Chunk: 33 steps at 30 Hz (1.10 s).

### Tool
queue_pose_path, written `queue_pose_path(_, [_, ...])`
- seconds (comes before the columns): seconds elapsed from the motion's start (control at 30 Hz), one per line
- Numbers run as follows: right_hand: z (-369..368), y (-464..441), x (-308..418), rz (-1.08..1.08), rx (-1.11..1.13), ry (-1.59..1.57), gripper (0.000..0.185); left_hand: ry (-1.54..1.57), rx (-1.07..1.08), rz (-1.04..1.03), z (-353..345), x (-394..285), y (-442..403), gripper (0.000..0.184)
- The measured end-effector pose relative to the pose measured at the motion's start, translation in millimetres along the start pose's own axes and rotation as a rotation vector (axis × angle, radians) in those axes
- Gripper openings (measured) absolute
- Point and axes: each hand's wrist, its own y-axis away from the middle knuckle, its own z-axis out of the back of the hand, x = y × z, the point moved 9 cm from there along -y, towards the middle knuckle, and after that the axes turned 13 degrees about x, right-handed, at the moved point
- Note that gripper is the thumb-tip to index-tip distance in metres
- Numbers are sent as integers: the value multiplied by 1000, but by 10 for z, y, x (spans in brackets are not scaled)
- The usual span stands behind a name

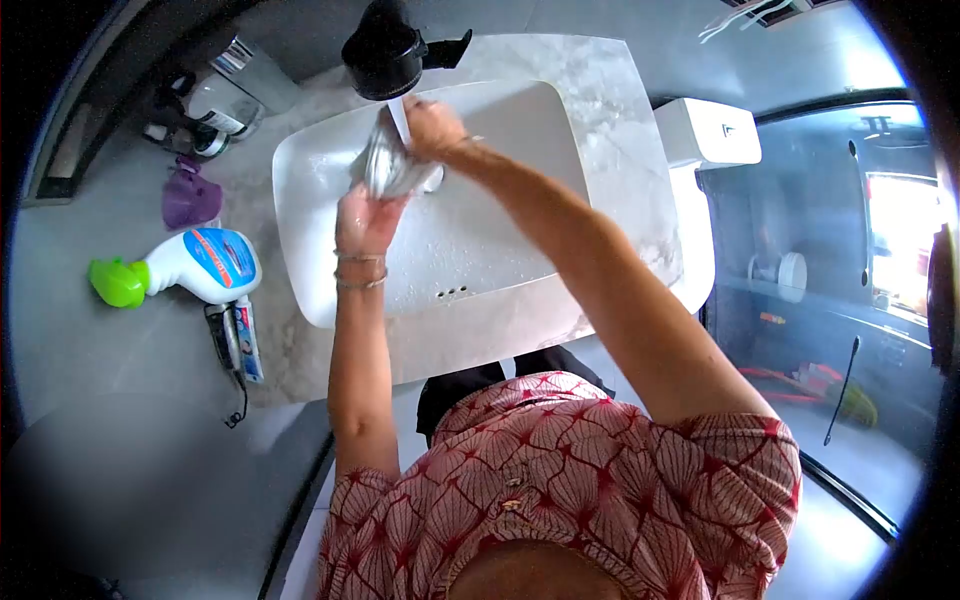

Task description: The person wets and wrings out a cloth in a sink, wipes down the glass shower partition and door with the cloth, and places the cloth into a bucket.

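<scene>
In the white sink [520, 225], under the black faucet [385, 60], I hold a pale grey-white, folded thing that looks like a wet cloth [388, 165]. My left hand [368, 222] grips its lower end, with a bracelet at the wrist. At the upper end my right hand [435, 128] is closed, close below the faucet. A whitish streak, apparently running water, passes between the spout and the cloth. My fingers are partly hidden and slightly blurred.
Left of the sink lie a white spray bottle [210, 265] with a green head, a toothpaste tube [247, 340] and a dark corded device [222, 335]. A purple container [190, 197] and several bottles stand behind. A toilet [705, 135] is at right, beside glass [830, 300].
</scene>
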Motion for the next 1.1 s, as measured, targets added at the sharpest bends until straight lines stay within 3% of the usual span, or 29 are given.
queue_pose_path(0.03, [200,22,-129,-83,-137,64,27,83,128,48,-161,-17,54,37])
queue_pose_path(0.07, [194,17,-126,-87,-139,63,27,206,428,68,-289,-52,94,46])
queue_pose_path(0.13, [270,82,-111,-120,-290,-128,23,248,456,83,-93,135,84,51])
queue_pose_path(0.17, [116,128,78,46,-260,-374,19,279,498,96,-44,199,8,56])
queue_pose_path(0.2, [-113,174,380,190,-133,-190,23,303,545,109,-16,230,-80,62])
queue_pose_path(0.23, [-371,301,521,42,106,-323,29,-180,-42,-150,569,12,-160,63])
queue_pose_path(0.3, [-412,659,717,-361,-532,9,27,-26,36,-91,206,-5,19,58])
queue_pose_path(0.33, [-446,583,742,-206,-348,31,28,132,113,-29,28,51,71,53])
queue_pose_path(0.37, [-504,567,765,-53,-161,48,29,23,21,-44,116,34,49,45])
queue_pose_path(0.43, [-698,567,880,257,210,77,33,70,38,-43,484,96,-75,42])
queue_pose_path(0.47, [-550,445,738,294,9,135,18,119,59,-45,722,139,-135,38])
queue_pose_path(0.5, [-368,320,582,213,59,196,20,171,77,-48,835,171,-148,35])
queue_pose_path(0.57, [-165,58,-75,-42,-122,25,27,-7,-29,-91,133,113,38,30])
queue_pose_path(0.63, [-320,143,324,80,70,104,27,-78,-157,-146,222,-35,5,30])
queue_pose_path(0.67, [-470,148,445,55,-5,109,22,-74,-149,-157,346,-89,-35,30])
queue_pose_path(0.77, [-432,560,1099,403,-33,101,15,-46,214,-116,741,-185,-271,23])
queue_pose_path(0.83, [-341,269,901,436,-231,148,19,-15,440,-76,812,-127,-270,20])
queue_pose_path(0.87, [-150,208,751,328,-94,-12,22,-25,447,-94,414,-135,-111,24])
queue_pose_path(0.9, [-187,63,-5,-218,21,-662,26,-35,123,-118,146,-151,17,34])
queue_pose_path(0.93, [86,-158,-54,75,-207,-56,34,27,133,-67,76,-128,175,44])
queue_pose_path(0.97, [293,-71,-106,-90,-213,-41,40,84,140,-22,44,-137,278,56])
queue_pose_path(1.0, [333,-83,-73,15,-278,-80,39,84,135,-32,-23,-132,273,56])
queue_pose_path(1.07, [267,-44,24,111,-325,-223,37,250,-529,52,332,205,469,87])
queue_pose_path(1.1, [185,21,139,108,-312,-324,35,259,-358,139,166,324,404,96])
